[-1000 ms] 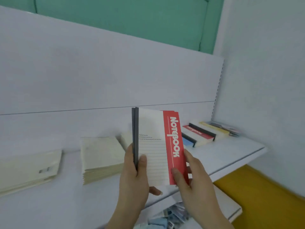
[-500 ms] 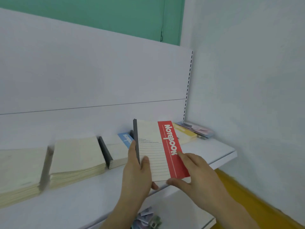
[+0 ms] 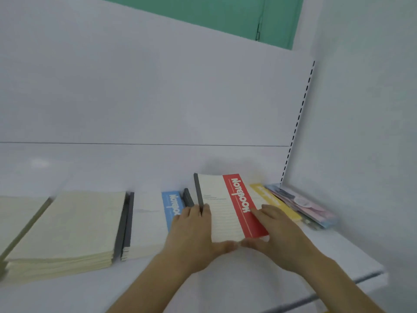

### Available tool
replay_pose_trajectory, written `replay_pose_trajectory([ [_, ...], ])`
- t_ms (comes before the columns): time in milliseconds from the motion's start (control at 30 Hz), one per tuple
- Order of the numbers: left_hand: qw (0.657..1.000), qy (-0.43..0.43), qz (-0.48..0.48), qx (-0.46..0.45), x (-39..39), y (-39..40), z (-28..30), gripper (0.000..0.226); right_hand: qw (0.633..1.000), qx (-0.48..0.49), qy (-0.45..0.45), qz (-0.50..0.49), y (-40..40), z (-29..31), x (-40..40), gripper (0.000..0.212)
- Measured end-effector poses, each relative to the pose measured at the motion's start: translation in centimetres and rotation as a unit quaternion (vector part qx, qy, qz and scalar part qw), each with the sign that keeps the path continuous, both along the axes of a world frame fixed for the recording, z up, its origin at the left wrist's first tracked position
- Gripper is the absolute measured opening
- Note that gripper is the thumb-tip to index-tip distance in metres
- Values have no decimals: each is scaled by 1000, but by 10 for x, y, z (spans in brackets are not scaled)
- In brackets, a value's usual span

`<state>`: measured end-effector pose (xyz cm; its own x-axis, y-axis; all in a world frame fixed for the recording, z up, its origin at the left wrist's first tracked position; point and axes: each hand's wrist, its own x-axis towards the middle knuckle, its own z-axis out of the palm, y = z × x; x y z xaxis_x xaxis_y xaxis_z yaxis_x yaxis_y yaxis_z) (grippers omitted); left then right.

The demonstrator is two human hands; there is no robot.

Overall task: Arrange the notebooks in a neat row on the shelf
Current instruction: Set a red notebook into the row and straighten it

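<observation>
Both hands hold the red notebook (image 3: 228, 208) over the white shelf (image 3: 282, 274), toward its right end. The book lies nearly flat, cover up, with its dark spine on the left and the red band with the word "Notebook" down its right side. Whether it already rests on the shelf or on a book beneath cannot be told.

The left hand (image 3: 194, 233) takes it at the spine: fingers curl round that edge, and the thumb lies along the near bottom edge, so this grip is clamped on the red notebook. The right hand (image 3: 277, 236) lies on the red band with fingers spread on the cover, its thumb reaching left along the bottom edge to almost meet the left thumb. This grip pinches the same book at its lower right corner.

Just left of it lies a blue notebook (image 3: 172, 208) on a pile, partly hidden by the left hand. Further left are 2 cream stacks (image 3: 74, 227) with blank covers up. Just right of the red one, a yellow notebook (image 3: 270, 199) peeks out from under it, and beyond that some pastel packets (image 3: 304, 206) lie against the side wall. A pale back panel (image 3: 146, 98) rises behind the shelf, with green wall (image 3: 225, 12) above it.
</observation>
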<state>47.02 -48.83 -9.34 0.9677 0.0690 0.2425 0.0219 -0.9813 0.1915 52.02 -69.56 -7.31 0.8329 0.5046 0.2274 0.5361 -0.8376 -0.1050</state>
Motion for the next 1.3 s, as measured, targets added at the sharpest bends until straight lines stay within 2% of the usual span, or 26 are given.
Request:
replay_pose_trajectory([
  [100,996,34,34,77,12,4,-3,91,999,-16,1,43,5,-8,31,88],
  [200,991,62,55,101,21,3,-4,77,996,-27,-14,82,7,-16,52,82],
  [433,987,98,92,87,28,-3,-2,63,986,-45,-56,147,3,-38,82,91],
  [600,985,112,114,61,31,-7,2,54,981,-57,-56,179,0,-35,93,77],
  [733,981,142,129,44,34,-11,6,51,983,-51,-7,178,2,-35,103,67],
  [1000,979,158,123,42,34,-11,10,53,982,-46,7,185,5,-33,109,56],
  [1100,980,144,122,59,35,-9,8,56,983,-33,3,181,5,-34,105,60],
  [1300,991,73,107,44,27,-11,0,83,979,2,-16,201,-1,-35,99,70],
])
